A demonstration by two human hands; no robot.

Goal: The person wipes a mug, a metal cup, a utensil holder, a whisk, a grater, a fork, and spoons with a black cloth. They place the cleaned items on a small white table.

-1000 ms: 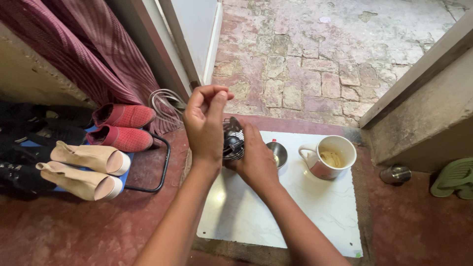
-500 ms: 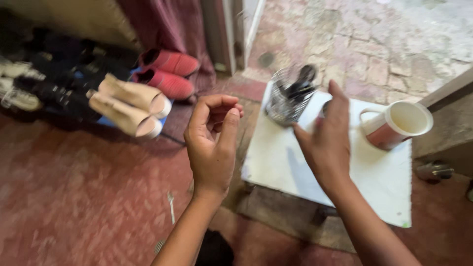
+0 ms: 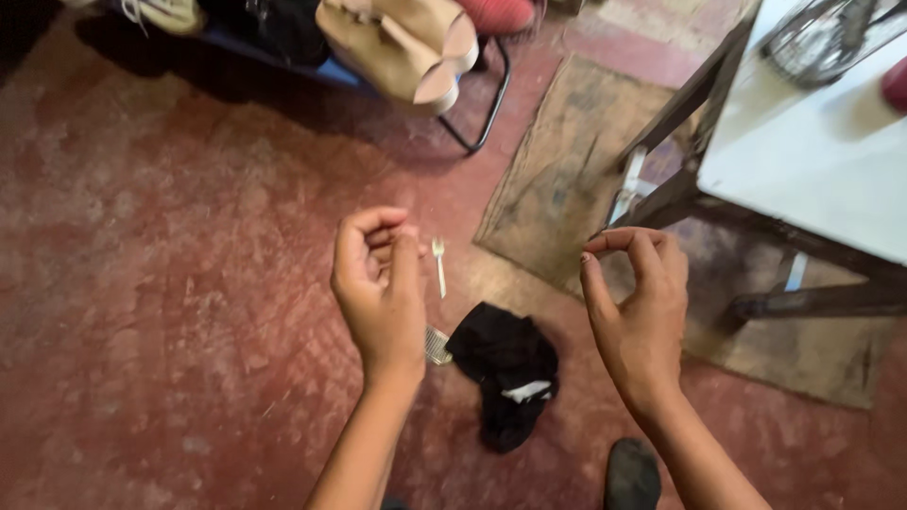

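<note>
floor (image 3: 161, 283): worn red | mat (image 3: 576, 170): brown | table (image 3: 812, 179): white top, dark wooden legs

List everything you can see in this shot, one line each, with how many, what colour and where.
fork: one, pale, on the red floor between the hands
comb-like toothed piece: one, pale, on the floor, partly hidden by the left wrist
black cloth: one, black with a small white patch, crumpled on the floor below the hands
mat: one, brown and worn, under the table
table: one, white top on dark legs, upper right
wire holder: one, metal, on the table's far end, cut off by the frame
beige shoes: a pair, it seems, tan, on a rack at top
dark foot or shoe: one, bottom edge
left hand: one, fingers curled, empty
right hand: one, thumb and forefinger meeting, nothing visible between them
</note>
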